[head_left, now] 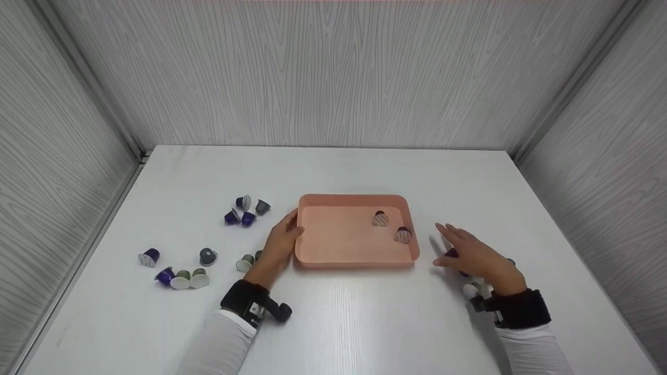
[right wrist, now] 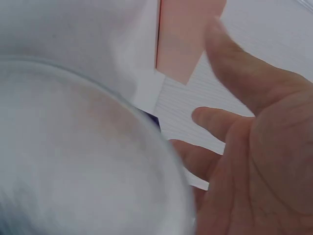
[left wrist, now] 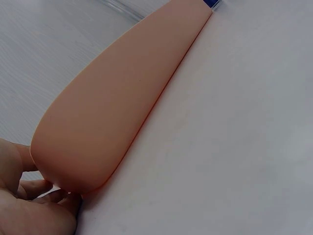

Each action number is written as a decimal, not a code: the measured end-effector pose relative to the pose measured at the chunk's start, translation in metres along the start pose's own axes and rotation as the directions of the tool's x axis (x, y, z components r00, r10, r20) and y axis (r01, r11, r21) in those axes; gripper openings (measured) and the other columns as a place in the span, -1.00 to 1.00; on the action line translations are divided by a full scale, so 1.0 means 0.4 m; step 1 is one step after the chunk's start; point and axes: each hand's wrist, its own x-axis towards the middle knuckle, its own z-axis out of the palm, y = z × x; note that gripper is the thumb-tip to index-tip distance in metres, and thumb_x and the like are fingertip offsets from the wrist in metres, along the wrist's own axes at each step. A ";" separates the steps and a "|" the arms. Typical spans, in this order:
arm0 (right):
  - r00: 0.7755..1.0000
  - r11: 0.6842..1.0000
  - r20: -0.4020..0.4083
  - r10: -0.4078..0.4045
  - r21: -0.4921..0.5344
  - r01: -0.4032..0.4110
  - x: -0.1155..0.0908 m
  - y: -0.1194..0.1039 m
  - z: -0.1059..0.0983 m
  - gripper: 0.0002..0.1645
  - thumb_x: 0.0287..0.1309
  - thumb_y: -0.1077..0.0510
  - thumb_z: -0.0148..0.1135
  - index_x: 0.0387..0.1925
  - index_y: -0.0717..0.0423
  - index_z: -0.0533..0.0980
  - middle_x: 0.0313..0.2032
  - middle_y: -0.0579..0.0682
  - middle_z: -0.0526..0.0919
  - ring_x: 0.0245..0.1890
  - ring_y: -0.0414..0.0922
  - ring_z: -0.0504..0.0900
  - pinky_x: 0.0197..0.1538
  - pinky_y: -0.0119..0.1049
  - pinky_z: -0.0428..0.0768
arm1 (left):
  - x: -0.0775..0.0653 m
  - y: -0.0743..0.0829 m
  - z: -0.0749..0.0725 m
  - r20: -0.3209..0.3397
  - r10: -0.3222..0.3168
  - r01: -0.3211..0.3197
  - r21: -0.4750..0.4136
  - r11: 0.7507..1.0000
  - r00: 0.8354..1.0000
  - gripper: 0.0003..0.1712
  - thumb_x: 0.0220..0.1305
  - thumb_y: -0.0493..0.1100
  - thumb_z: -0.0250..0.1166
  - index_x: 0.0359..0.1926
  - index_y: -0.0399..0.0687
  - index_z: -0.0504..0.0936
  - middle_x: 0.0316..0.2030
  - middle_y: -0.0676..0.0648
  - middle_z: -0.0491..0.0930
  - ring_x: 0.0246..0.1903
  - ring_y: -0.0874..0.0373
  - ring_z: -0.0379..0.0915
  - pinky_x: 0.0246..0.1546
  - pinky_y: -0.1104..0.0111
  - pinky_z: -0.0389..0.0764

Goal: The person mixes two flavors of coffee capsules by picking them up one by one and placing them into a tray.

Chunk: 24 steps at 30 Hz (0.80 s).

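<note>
My left hand [head_left: 276, 244] holds the left side of a shallow pink tray [head_left: 333, 234], thumb over the rim. In the left wrist view, its fingertips are at the rounded corner of the tray wall [left wrist: 112, 103]. Two coffee capsules, one [head_left: 380, 219] behind the other [head_left: 403, 235], lie in the tray's right part, striped lids showing. Right of the tray, my right hand [head_left: 477, 260] is spread over a dark purple capsule [head_left: 451, 253], partly hidden beneath it. A pale capsule lid [right wrist: 88, 156] looms large beside this hand in the right wrist view.
Four-sided loose groups aside, several purple and grey capsules [head_left: 248, 219] lie behind my left hand. More capsules [head_left: 180, 281], green and purple, are at the left, and a green one [head_left: 245, 263] sits by my left wrist. Wood-grain panels [head_left: 333, 73] enclose the white table [head_left: 333, 323].
</note>
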 end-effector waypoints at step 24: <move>0.996 0.995 -0.040 0.085 -0.051 -0.087 -0.009 0.037 -0.010 -0.21 0.40 -0.09 0.08 0.45 0.27 0.14 0.37 0.41 0.18 0.36 0.33 0.16 0.33 0.25 0.19 | 0.005 -0.005 0.002 -0.005 0.047 -0.047 0.030 0.998 0.999 -0.32 0.38 -0.42 0.04 0.48 -0.28 0.11 0.45 -0.25 0.12 0.44 -0.04 0.00 0.42 0.25 0.08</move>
